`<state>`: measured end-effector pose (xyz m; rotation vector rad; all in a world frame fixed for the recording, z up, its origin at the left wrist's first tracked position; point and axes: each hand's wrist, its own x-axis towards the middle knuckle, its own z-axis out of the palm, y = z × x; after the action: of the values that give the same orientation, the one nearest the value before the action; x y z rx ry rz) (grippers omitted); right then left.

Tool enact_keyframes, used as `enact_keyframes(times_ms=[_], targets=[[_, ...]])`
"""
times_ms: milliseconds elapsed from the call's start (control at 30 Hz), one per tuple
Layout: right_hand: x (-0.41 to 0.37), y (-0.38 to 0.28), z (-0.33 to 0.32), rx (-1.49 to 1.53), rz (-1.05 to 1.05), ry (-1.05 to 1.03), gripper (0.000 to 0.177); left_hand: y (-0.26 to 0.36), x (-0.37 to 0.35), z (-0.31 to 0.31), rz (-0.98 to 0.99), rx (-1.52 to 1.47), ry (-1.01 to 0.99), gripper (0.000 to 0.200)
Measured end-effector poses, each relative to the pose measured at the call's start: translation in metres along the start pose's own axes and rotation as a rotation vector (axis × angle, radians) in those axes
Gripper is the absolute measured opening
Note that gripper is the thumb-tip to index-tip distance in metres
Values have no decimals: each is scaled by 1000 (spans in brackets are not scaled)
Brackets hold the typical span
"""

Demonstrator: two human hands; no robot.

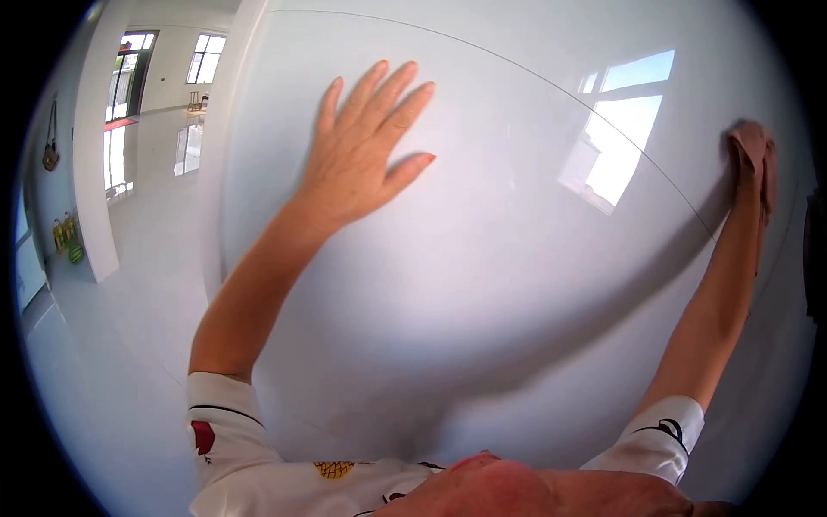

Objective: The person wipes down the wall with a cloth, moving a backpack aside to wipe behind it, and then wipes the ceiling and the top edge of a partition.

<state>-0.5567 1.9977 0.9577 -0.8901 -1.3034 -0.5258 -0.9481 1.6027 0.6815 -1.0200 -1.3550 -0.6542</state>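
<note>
My left hand (366, 155) lies against a glossy white wall (491, 233) with its fingers spread and nothing in it. Far to the right, my right hand (748, 179) grips a brownish-pink cloth (756, 146), which is pressed to the same wall. Folds of the cloth cover most of the right fingers, and part of it hangs down beside the wrist. Between the two hands, a thin dark seam curves across the wall. A bright window reflection shows on the surface, left of the cloth.
Left of the wall, a white pillar (93, 164) stands by an opening to another room with a shiny floor (151, 250). Bottles (64, 231) and a green striped watermelon (76, 253) rest near the pillar. A small bag (50, 157) hangs at the far left.
</note>
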Motion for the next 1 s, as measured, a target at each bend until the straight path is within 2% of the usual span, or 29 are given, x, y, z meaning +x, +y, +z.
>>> enact_keyframes(times_ms=[333, 700, 800, 833, 1000], targets=[[-25, -185, 21, 145, -136, 54, 48, 16, -17, 21, 3, -94, 44, 68], [-113, -377, -15, 461, -377, 116, 47, 42, -16, 33, -6, -178, 191, 55], [-148, -408, -29, 572, -454, 137, 47, 43, -10, 40, 4, -214, 285, 50], [-161, -418, -33, 613, -484, 143, 47, 37, -9, 44, 56, -341, 403, 46], [-223, -447, -50, 825, -608, 207, 47, 0, 20, 19, 171, -110, 709, 45]])
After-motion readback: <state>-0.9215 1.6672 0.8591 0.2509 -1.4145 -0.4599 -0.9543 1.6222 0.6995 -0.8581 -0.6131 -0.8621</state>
